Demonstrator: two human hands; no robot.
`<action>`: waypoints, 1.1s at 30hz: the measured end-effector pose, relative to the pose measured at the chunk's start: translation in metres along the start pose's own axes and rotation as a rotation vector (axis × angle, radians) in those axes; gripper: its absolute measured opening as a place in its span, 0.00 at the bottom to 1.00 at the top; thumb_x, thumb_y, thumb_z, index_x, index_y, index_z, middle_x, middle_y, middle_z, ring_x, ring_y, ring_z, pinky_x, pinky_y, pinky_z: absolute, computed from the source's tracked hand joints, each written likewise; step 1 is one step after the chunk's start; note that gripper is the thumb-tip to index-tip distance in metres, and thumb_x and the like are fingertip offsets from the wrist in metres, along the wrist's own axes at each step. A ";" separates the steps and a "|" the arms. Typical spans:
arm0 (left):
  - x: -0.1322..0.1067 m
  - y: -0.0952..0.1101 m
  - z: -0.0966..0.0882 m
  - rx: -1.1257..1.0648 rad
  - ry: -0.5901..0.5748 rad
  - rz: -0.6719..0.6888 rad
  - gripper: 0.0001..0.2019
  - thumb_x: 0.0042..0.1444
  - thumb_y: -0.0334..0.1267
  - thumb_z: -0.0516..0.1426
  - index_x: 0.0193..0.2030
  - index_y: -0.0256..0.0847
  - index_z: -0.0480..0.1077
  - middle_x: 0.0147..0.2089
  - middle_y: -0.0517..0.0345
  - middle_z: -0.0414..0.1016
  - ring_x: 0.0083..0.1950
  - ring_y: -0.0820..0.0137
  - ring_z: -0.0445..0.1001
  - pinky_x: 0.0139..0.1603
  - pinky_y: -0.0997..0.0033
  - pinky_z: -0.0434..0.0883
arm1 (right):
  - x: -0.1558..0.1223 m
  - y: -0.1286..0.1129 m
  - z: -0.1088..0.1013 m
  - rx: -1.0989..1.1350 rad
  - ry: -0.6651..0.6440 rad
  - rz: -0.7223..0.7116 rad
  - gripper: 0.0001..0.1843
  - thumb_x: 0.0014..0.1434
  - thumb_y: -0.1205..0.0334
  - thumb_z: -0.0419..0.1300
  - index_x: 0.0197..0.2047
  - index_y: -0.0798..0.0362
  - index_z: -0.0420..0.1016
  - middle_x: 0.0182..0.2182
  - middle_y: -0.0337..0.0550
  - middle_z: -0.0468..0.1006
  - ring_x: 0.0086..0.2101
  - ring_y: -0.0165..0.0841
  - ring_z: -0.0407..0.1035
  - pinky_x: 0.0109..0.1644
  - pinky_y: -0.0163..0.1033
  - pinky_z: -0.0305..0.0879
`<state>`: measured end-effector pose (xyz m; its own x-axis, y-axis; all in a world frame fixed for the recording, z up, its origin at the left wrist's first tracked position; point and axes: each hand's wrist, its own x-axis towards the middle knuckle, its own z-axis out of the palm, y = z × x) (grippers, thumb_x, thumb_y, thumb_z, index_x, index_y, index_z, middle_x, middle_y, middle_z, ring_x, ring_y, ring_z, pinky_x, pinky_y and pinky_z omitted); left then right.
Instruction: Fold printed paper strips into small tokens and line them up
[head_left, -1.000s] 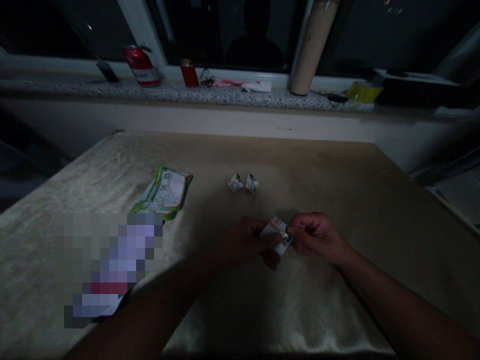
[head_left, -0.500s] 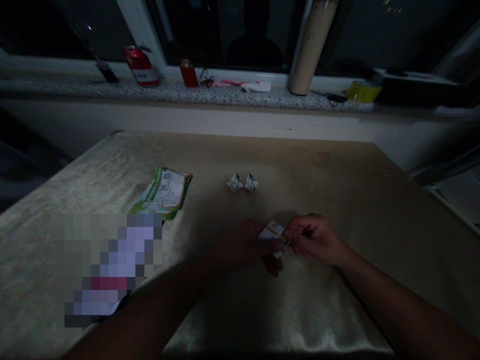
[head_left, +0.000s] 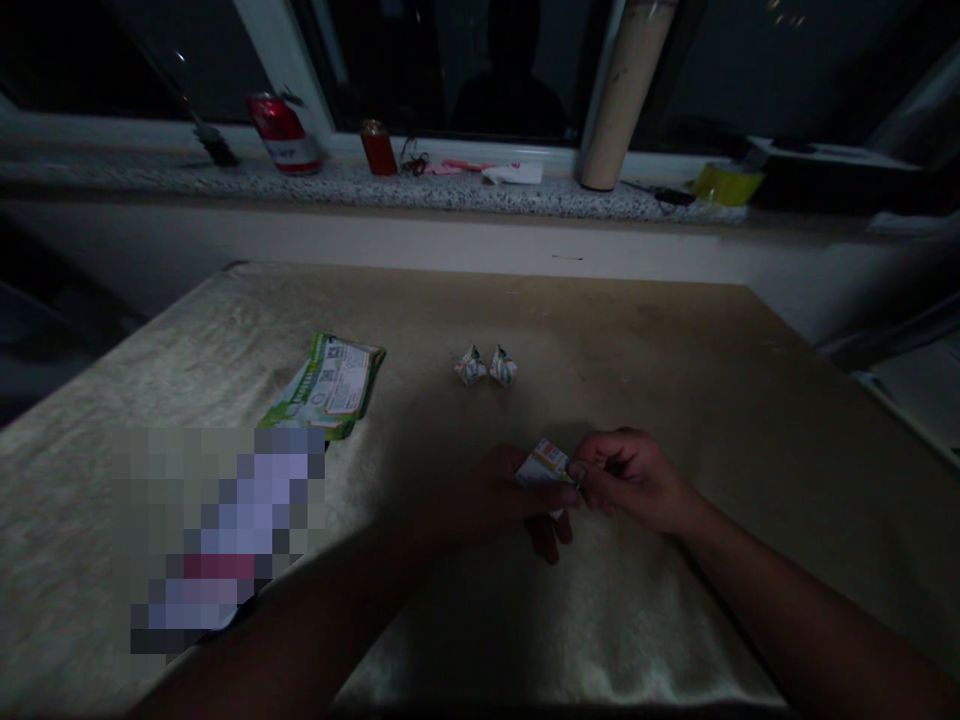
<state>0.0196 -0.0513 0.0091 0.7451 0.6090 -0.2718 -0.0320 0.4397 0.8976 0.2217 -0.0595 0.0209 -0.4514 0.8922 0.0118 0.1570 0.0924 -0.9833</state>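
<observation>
Paper (head_left: 543,463) gripped by L fingers (head_left: 546,538), R fingers (head_left: 604,446) pinching its corner; 2 folded pcs (head_left: 471,368) beyond.

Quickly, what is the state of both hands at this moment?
Left hand: closed, holding the small printed piece.
Right hand: closed, fingertips pinching the same piece's right edge.

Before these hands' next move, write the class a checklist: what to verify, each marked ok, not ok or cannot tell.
1. Left hand holds the printed piece: ok, thumb across its lower part.
2. Right hand pinching the piece's right corner: cannot tell; fingertips are there.
3. Two folded pieces apart from the hands: ok, farther back on the table.
4. Green packet apart from the hands: ok, off left.
5. Light on the hands: not ok, dim.
</observation>
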 end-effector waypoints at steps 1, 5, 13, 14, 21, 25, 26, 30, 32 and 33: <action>0.001 -0.001 0.000 0.010 0.031 0.019 0.20 0.50 0.52 0.67 0.32 0.33 0.75 0.26 0.55 0.78 0.22 0.72 0.76 0.24 0.75 0.74 | 0.000 0.000 0.001 -0.015 0.003 -0.005 0.22 0.60 0.46 0.63 0.24 0.55 0.71 0.14 0.35 0.68 0.15 0.23 0.58 0.17 0.29 0.54; 0.002 -0.001 0.001 0.016 0.071 0.052 0.18 0.49 0.50 0.68 0.31 0.33 0.75 0.24 0.56 0.76 0.21 0.72 0.75 0.24 0.74 0.73 | 0.000 0.002 0.001 -0.073 0.007 -0.048 0.22 0.62 0.48 0.61 0.24 0.55 0.70 0.14 0.34 0.67 0.15 0.23 0.56 0.18 0.29 0.50; 0.004 -0.002 0.000 0.027 0.177 0.115 0.18 0.48 0.49 0.67 0.27 0.33 0.74 0.23 0.56 0.75 0.21 0.72 0.74 0.25 0.72 0.72 | 0.000 0.003 0.000 -0.105 0.133 -0.087 0.21 0.62 0.47 0.61 0.25 0.54 0.71 0.15 0.35 0.68 0.15 0.24 0.58 0.18 0.30 0.51; 0.005 -0.002 0.001 0.019 0.205 0.130 0.17 0.48 0.48 0.67 0.27 0.33 0.75 0.23 0.57 0.75 0.22 0.72 0.74 0.26 0.72 0.72 | 0.000 0.003 0.001 -0.114 0.155 -0.103 0.21 0.63 0.47 0.61 0.25 0.54 0.71 0.15 0.35 0.68 0.15 0.24 0.58 0.18 0.30 0.51; 0.006 0.002 0.006 0.115 0.373 0.185 0.12 0.49 0.42 0.63 0.24 0.35 0.73 0.21 0.59 0.73 0.24 0.74 0.71 0.28 0.75 0.68 | 0.000 0.001 0.015 -0.274 0.284 -0.213 0.17 0.66 0.54 0.58 0.27 0.54 0.73 0.18 0.36 0.69 0.19 0.25 0.60 0.21 0.31 0.54; 0.008 0.002 0.004 0.093 0.384 0.207 0.12 0.49 0.44 0.64 0.29 0.36 0.74 0.22 0.60 0.73 0.23 0.73 0.71 0.27 0.74 0.68 | 0.001 0.001 0.018 -0.191 0.334 -0.127 0.20 0.65 0.49 0.59 0.26 0.53 0.71 0.16 0.36 0.69 0.17 0.25 0.61 0.19 0.30 0.54; 0.008 0.002 0.003 0.084 0.394 0.214 0.12 0.49 0.44 0.64 0.29 0.35 0.74 0.22 0.60 0.73 0.23 0.73 0.71 0.26 0.74 0.68 | 0.001 0.001 0.018 -0.148 0.352 -0.098 0.21 0.64 0.47 0.59 0.26 0.53 0.71 0.16 0.36 0.69 0.16 0.25 0.60 0.18 0.30 0.54; 0.007 0.005 0.000 0.080 0.433 0.193 0.11 0.50 0.42 0.63 0.26 0.35 0.73 0.21 0.59 0.73 0.22 0.74 0.70 0.27 0.74 0.68 | 0.005 0.003 0.018 0.008 0.422 -0.027 0.23 0.60 0.43 0.62 0.25 0.53 0.69 0.16 0.35 0.67 0.16 0.25 0.58 0.17 0.30 0.53; 0.006 0.006 -0.001 0.078 0.437 0.181 0.11 0.50 0.41 0.63 0.25 0.35 0.72 0.20 0.59 0.73 0.22 0.74 0.70 0.27 0.75 0.67 | 0.006 0.004 0.018 0.051 0.437 -0.011 0.23 0.59 0.42 0.63 0.25 0.53 0.69 0.16 0.35 0.67 0.16 0.24 0.57 0.17 0.30 0.53; 0.006 0.007 -0.002 0.076 0.432 0.179 0.12 0.50 0.42 0.63 0.25 0.35 0.72 0.20 0.59 0.73 0.22 0.74 0.70 0.27 0.75 0.67 | 0.006 0.005 0.018 0.065 0.438 -0.008 0.23 0.59 0.43 0.63 0.25 0.53 0.69 0.16 0.35 0.67 0.16 0.24 0.57 0.17 0.30 0.53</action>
<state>0.0228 -0.0434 0.0132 0.3863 0.8968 -0.2157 -0.0737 0.2631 0.9619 0.2042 -0.0616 0.0127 -0.0350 0.9961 0.0814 0.0934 0.0844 -0.9920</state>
